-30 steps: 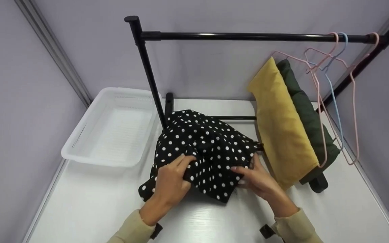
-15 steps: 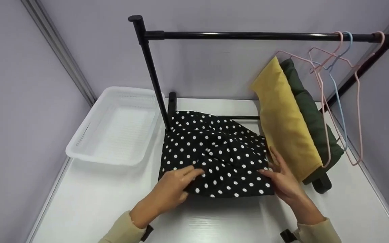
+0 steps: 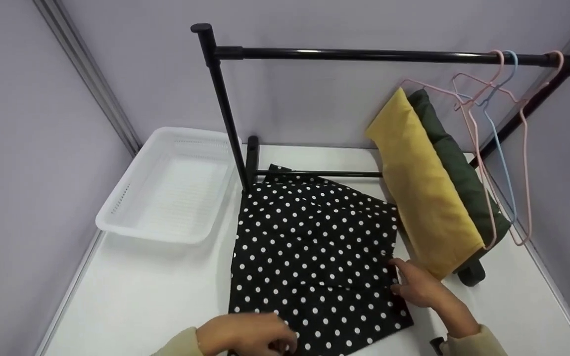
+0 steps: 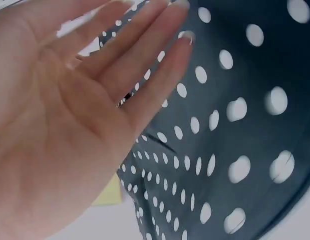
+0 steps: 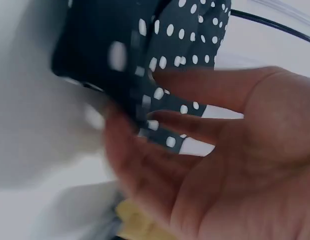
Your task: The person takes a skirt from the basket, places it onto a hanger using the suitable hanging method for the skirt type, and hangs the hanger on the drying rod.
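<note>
A black cloth with white polka dots (image 3: pixel 314 257) lies spread on the white table, its far part by the rack's lower bar; the kind of garment cannot be told. My left hand (image 3: pixel 250 333) is over its near left part. In the left wrist view the fingers of that left hand (image 4: pixel 89 105) are straight beside the dotted cloth (image 4: pixel 235 120). At the cloth's right edge is my right hand (image 3: pixel 421 287). The right wrist view shows the right hand (image 5: pixel 230 150) with thumb and fingers on both sides of the edge of the cloth (image 5: pixel 170 50), pinching it.
A white plastic basket (image 3: pixel 166 193) stands at the left. A black clothes rack (image 3: pixel 364 56) spans the back, with pink hangers (image 3: pixel 478 133) and a blue hanger (image 3: pixel 500 148) at its right end. Yellow (image 3: pixel 423 188) and dark green (image 3: pixel 463 163) cushions lean beneath them.
The cloth has gone from bunched to spread flat, its near edge drawn toward me. My left hand has moved nearer; the right hand has moved right and nearer along the edge.
</note>
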`<state>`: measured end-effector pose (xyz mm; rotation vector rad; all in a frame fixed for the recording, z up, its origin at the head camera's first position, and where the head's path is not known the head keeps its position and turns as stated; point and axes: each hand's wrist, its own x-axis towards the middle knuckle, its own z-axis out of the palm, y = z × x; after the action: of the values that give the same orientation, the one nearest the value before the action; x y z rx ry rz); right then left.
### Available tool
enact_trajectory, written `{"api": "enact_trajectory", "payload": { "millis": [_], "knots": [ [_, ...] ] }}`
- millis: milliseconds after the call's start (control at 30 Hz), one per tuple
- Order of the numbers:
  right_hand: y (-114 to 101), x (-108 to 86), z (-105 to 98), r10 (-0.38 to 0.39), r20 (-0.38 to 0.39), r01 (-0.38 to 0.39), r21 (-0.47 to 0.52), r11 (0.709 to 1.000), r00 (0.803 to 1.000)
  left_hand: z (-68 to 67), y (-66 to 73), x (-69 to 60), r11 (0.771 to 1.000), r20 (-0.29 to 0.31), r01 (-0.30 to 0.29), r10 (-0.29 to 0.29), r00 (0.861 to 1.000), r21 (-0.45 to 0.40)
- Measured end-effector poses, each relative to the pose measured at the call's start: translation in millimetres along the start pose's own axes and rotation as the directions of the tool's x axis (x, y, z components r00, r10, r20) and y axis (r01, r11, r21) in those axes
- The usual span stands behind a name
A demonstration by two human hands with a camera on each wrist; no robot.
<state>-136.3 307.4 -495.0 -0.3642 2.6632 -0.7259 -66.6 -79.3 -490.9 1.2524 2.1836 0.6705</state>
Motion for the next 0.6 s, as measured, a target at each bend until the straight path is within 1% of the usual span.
{"api": "enact_trajectory", "payload": {
  "millis": [33,67,100,133,167,200,233,267,300,333,367,400,467,533,600],
  "knots": [
    [-2.8,2.3,-1.9,0.005,-0.009,-0.006,-0.036,0.999,1.0,-6.3,-6.2,0.6,0.996,-0.054,0.059,-0.056,0.997,0.061],
    [-6.0,5.2,-4.3,0.009,-0.026,-0.01,-0.059,0.998,1.0,-14.0,-13.6,1.4,0.986,-0.134,0.125,-0.111,0.985,0.108],
    [-9.3,9.0,-6.8,0.006,-0.049,-0.01,-0.079,0.997,0.999,-22.1,-21.4,2.6,0.97,-0.229,0.196,-0.161,0.96,0.141],
    [-12.8,13.7,-9.8,0.005,-0.071,-0.01,-0.084,0.996,0.997,-30.9,-29.7,3.8,0.951,-0.321,0.269,-0.209,0.924,0.155],
    [-16.5,19.2,-13.0,0.001,-0.091,-0.008,-0.081,0.997,0.996,-39.8,-38.4,5.4,0.932,-0.403,0.329,-0.246,0.881,0.15],
    [-20.2,25.9,-16.1,0.001,-0.111,-0.009,-0.073,0.997,0.994,-48.5,-46.4,7.1,0.916,-0.472,0.374,-0.268,0.84,0.146],
    [-23.5,34.1,-19.2,-0.001,-0.128,-0.007,-0.062,0.998,0.992,-56.5,-53.9,9.0,0.9,-0.523,0.412,-0.287,0.803,0.139],
    [-26.6,43.1,-22.0,-0.001,-0.147,-0.006,-0.051,0.999,0.989,-63.5,-60.7,11.4,0.888,-0.556,0.442,-0.303,0.774,0.131],
    [-29.0,53.4,-24.8,-0.002,-0.16,-0.006,-0.046,0.999,0.987,-69.4,-66.7,14.7,0.878,-0.577,0.461,-0.311,0.755,0.13],
    [-31.1,64.2,-27.5,0.0,-0.171,-0.006,-0.037,0.999,0.985,-74.5,-71.9,18.9,0.87,-0.583,0.475,-0.321,0.746,0.13],
    [-32.8,75.4,-30.0,0.007,-0.179,-0.013,-0.035,0.999,0.984,-78.6,-76.1,23.9,0.863,-0.582,0.487,-0.327,0.744,0.138],
    [-33.9,86.4,-32.4,0.025,-0.181,-0.03,-0.028,0.999,0.983,-81.7,-79.7,29.7,0.855,-0.572,0.497,-0.335,0.749,0.148],
    [-35.4,107.4,-36.4,0.065,-0.167,-0.07,-0.024,0.997,0.984,-85.7,-86.1,42.8,0.84,-0.541,0.512,-0.351,0.764,0.178],
    [-36.8,126.1,-39.1,0.123,-0.126,-0.125,-0.014,0.992,0.984,-87.5,-90.9,55.9,0.826,-0.512,0.524,-0.365,0.778,0.207],
    [-37.8,141.6,-40.4,0.171,-0.077,-0.171,0.0,0.985,0.982,-87.5,-95.0,67.2,0.809,-0.482,0.54,-0.386,0.787,0.232]
  ]
}}
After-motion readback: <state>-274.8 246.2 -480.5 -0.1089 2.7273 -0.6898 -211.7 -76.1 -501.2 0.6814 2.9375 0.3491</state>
